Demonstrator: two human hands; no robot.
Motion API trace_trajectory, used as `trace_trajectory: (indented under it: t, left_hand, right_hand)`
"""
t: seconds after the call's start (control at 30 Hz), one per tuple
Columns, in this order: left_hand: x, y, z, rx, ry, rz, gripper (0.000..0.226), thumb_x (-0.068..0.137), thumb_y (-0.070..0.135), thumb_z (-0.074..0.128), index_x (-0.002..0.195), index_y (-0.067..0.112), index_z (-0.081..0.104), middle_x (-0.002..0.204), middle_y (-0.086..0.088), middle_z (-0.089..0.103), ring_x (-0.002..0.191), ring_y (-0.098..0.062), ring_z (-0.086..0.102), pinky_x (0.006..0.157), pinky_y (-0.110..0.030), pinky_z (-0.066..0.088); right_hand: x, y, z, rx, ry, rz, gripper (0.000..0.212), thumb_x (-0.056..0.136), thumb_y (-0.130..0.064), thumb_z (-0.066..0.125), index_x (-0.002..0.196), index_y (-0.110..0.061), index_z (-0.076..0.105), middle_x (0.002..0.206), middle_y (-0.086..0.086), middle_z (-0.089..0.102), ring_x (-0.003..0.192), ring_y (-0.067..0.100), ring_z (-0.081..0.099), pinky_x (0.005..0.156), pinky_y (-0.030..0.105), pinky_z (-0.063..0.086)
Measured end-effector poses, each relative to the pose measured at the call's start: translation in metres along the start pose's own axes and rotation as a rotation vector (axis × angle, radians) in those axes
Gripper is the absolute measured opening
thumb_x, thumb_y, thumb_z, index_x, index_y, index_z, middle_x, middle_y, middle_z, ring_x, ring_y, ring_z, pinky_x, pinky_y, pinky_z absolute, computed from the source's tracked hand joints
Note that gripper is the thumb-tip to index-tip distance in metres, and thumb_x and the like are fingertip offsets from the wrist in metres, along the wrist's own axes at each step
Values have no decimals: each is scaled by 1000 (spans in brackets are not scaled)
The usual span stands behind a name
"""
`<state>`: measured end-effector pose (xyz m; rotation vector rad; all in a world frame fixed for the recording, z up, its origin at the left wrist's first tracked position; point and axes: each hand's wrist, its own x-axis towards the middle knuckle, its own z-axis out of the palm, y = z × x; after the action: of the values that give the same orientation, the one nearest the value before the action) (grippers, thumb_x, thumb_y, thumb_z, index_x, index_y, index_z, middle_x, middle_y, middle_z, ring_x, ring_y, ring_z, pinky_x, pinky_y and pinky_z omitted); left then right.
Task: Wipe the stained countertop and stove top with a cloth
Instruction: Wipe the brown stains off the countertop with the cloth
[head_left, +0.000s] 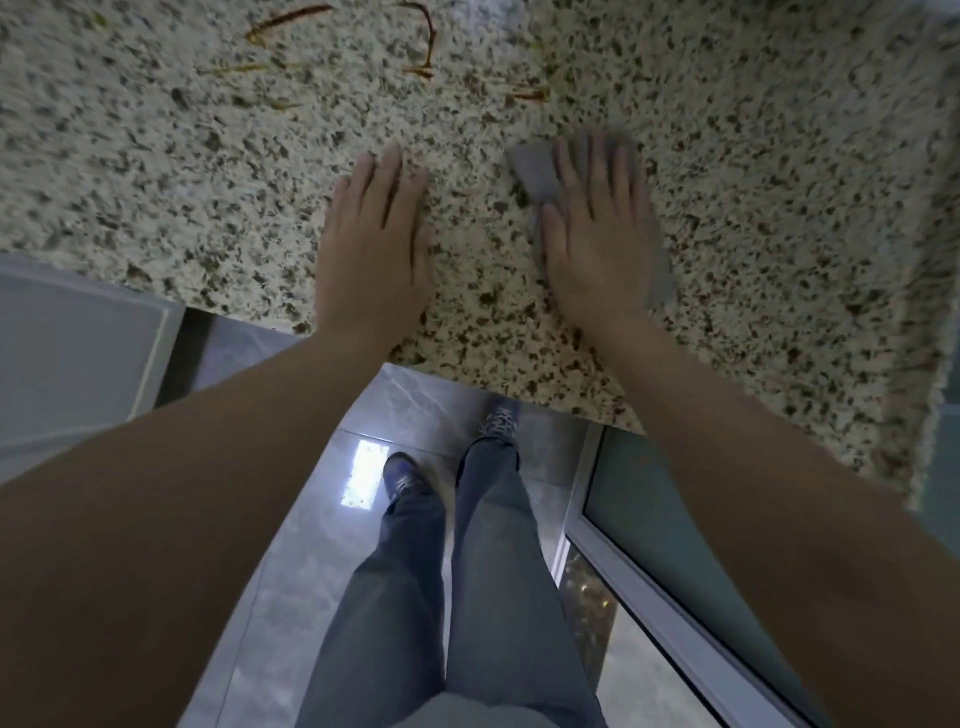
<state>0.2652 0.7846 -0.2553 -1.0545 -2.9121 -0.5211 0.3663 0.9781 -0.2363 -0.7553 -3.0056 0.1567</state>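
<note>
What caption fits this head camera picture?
Right hand presses grey cloth on speckled countertop near brown stains.

Dim, cool indoor light. A bright rectangular glare patch sits on the glossy floor (365, 480), just left of the shoes. The right hand (597, 228) is smeared with motion blur. The wide lens bends the speckled surface (208, 182) toward the picture's edges.

One tabletop (727, 156), one grey cloth (537, 171), two hands, left (376, 244) and right (597, 228), several orange-brown streaks (426, 47), two shoes (405, 478).
</note>
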Motion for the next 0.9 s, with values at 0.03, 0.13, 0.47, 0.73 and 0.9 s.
trace_trajectory:
  t: [0.03, 0.13, 0.47, 0.73, 0.9]
  left_hand:
    - [-1, -2, 0, 6, -6, 13, 49, 108, 30, 32, 153, 12, 39, 164, -12, 28, 152, -34, 23, 125, -48, 17]
    - [1, -11, -6, 58, -42, 87, 51, 108, 35, 32, 154, 14, 39, 164, -13, 29, 150, -35, 27, 119, -51, 26]
    - [4, -18, -13, -25, -5, 93, 49, 102, 25, 43, 150, 19, 46, 161, -6, 37, 148, -32, 33, 117, -46, 23]
    - [7, -15, -22, 45, -87, 75, 50, 97, 25, 43, 146, 18, 50, 160, -8, 39, 145, -31, 37, 114, -44, 20]
    - [7, -14, -28, 94, -161, 84, 54, 94, 24, 42, 148, 18, 48, 162, -8, 34, 147, -31, 34, 114, -44, 18]
  right_hand:
    - [-19, -13, 2, -1, -10, -3, 59, 111, -40, 17, 164, -14, 18, 171, 12, 16, 159, 33, 9, 129, 49, 6]
    - [-86, -47, 6, 3, -34, -134, 56, 112, -37, 25, 163, -12, 25, 170, 16, 18, 158, 35, 12, 128, 51, 9]
    - [74, -10, 4, 13, 2, 69, 61, 110, -42, 13, 165, -17, 15, 171, 15, 13, 159, 33, 8, 129, 46, 5]
    - [-24, -45, 1, 93, -117, -107, 56, 113, -40, 19, 164, -19, 21, 171, 13, 14, 159, 30, 8, 129, 50, 8]
    - [74, 0, -9, 42, -136, -124, 54, 113, -37, 18, 165, -20, 17, 172, 9, 10, 160, 29, 2, 130, 46, 2]
